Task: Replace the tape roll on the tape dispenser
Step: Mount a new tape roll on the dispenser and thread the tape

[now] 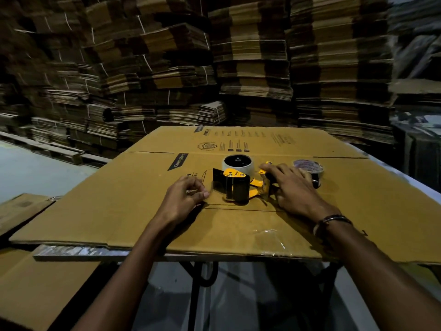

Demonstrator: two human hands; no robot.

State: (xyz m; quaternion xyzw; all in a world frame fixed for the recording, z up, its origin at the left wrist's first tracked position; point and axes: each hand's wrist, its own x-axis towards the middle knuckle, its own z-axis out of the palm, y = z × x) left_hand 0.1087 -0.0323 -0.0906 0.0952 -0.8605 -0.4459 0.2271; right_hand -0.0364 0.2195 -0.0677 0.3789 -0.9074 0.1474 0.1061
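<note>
dispenser on cardboard-covered surface, between my hands | right hand rests on its handle, grip unclear | left hand loosely curled, empty | rigid, light, blade sharp: hold handle | spare roll just beyond my right hand

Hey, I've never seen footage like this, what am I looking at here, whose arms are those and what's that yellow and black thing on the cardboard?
There is one picture, from a camera worn on a person's head, looking down at their own arms. No machine is involved. They work on a flattened cardboard box laid over a table. The yellow and black thing is a hand tape dispenser lying there. The right hand rests on its handle end; whether it grips is unclear. The left hand sits beside it with fingers loosely curled. A whitish tape roll sits just behind the dispenser, and a clear tape roll lies beyond the right hand. Stacked cardboard fills the background.
</note>
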